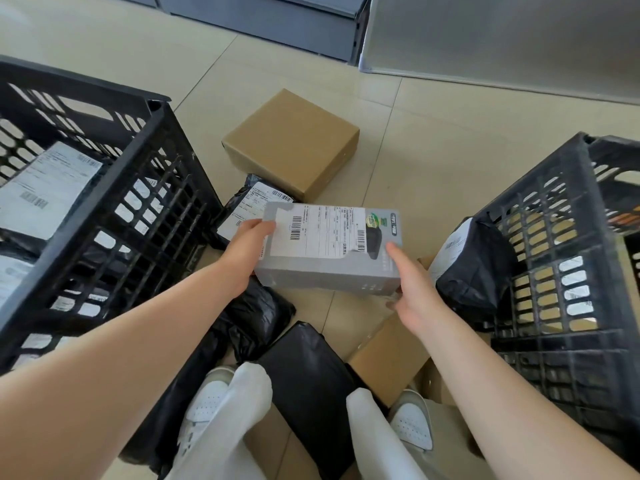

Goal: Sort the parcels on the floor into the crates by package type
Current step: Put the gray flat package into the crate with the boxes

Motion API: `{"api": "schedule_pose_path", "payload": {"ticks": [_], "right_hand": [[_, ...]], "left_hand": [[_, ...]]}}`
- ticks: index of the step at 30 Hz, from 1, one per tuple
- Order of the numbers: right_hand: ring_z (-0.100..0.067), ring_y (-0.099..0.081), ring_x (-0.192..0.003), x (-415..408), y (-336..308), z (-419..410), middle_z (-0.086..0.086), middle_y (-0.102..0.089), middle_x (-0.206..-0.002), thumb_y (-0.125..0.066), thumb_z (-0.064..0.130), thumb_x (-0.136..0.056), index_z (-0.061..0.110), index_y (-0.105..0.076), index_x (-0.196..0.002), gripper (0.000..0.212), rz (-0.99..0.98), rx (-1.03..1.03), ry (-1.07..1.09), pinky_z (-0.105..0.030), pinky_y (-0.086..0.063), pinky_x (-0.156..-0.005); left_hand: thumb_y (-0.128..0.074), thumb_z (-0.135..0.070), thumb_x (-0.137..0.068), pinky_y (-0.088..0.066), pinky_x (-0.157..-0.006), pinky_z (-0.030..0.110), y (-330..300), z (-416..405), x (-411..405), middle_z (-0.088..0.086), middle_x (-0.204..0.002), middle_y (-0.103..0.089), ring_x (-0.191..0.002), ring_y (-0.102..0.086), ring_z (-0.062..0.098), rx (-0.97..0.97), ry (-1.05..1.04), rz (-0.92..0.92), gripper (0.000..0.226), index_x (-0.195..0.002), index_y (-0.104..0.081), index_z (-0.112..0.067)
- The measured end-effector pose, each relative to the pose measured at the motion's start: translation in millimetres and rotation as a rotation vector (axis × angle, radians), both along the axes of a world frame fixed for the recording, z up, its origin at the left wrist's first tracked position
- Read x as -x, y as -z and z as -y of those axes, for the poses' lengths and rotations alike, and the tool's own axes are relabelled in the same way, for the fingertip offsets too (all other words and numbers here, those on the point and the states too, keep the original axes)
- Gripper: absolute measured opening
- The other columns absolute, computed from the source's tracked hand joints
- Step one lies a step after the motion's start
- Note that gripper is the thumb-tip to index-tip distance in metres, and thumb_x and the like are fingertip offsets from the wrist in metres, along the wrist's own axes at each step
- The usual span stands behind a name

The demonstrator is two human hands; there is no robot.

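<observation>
Here both hands carry the grey box above the floor, at the centre of view. The left hand grips its left end, thumb on the labelled top; the right hand holds the right near corner, thumb up the side and fingers tucked under. The left crate at nine o'clock holds black mailer bags with white labels. The right crate at three o'clock seems to hold cardboard, though a black bag leans against its outer wall. Being rigid, the box likely belongs at three o'clock. Keep it level, lift clear of the rim, and lower it flat rather than dropping. A brown carton waits at twelve o'clock.
</observation>
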State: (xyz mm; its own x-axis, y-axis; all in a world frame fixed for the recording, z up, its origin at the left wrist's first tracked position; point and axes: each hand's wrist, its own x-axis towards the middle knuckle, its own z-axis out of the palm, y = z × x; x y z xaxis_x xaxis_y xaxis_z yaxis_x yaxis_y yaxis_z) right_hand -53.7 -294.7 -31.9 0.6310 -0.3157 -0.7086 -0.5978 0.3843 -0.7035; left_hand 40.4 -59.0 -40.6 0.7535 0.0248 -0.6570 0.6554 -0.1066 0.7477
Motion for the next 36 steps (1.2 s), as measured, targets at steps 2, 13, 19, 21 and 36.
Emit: {"api": "schedule_pose_path", "payload": {"ticks": [2, 13, 19, 21, 36], "right_hand": [[-0.021, -0.067, -0.102, -2.9, -9.6, 2.9, -0.005, -0.071, -0.115, -0.062, 0.04, -0.095, 0.021, -0.059, -0.128, 0.038, 0.049, 0.017, 0.023, -0.037, -0.054, -0.077], [-0.022, -0.065, -0.105, 2.6, -87.3, 44.9, -0.005, -0.071, -0.115, -0.067, 0.042, -0.091, 0.022, -0.062, -0.124, 0.039, 0.136, 0.092, 0.056, -0.046, -0.053, -0.088], [-0.02, -0.067, -0.11, 8.7, -137.6, 86.9, 0.0, -0.074, -0.114, -0.068, 0.041, -0.09, 0.027, -0.066, -0.12, 0.033, 0.235, 0.16, 0.114, -0.048, -0.051, -0.094], [-0.02, -0.067, -0.111, 13.7, -152.1, 103.5, 0.0, -0.075, -0.113, -0.068, 0.04, -0.09, 0.028, -0.066, -0.117, 0.029, 0.27, 0.179, 0.126, -0.051, -0.049, -0.099], [-0.022, -0.071, -0.109, 127.3, -196.6, 233.5, 0.002, -0.074, -0.117, -0.06, 0.051, -0.09, 0.036, -0.063, -0.127, 0.04, 0.419, 0.219, 0.523, -0.049, -0.054, -0.093]], "left_hand": [[-0.056, -0.039, -0.092, -0.053, -0.093, 0.045, -8.0, 3.1, -0.5, -0.003, -0.114, -0.064, -0.103, -0.063, 0.024, -0.01, -0.007, 0.011, 0.039, -0.13, -0.048, -0.032], [-0.055, -0.037, -0.087, -0.051, -0.096, 0.04, -74.9, 45.0, 3.1, -0.008, -0.116, -0.065, -0.106, -0.063, 0.018, -0.005, 0.126, 0.165, 0.031, -0.117, -0.055, -0.038], [-0.059, -0.025, -0.085, -0.053, -0.095, 0.039, -120.0, 77.1, 4.9, -0.005, -0.116, -0.066, -0.101, -0.066, 0.014, 0.104, 0.168, 0.264, 0.039, -0.124, -0.054, -0.029], [-0.055, -0.017, -0.094, -0.056, -0.089, 0.034, -135.9, 90.5, 9.2, -0.002, -0.117, -0.066, -0.095, -0.067, 0.014, 0.146, 0.218, 0.289, 0.04, -0.134, -0.049, -0.018], [-0.054, -0.042, -0.096, -0.053, -0.09, 0.029, -206.6, 220.7, 67.8, -0.003, -0.124, -0.059, -0.109, -0.06, 0.015, 0.0, 0.868, 0.324, 0.043, -0.135, -0.049, -0.026]]}}
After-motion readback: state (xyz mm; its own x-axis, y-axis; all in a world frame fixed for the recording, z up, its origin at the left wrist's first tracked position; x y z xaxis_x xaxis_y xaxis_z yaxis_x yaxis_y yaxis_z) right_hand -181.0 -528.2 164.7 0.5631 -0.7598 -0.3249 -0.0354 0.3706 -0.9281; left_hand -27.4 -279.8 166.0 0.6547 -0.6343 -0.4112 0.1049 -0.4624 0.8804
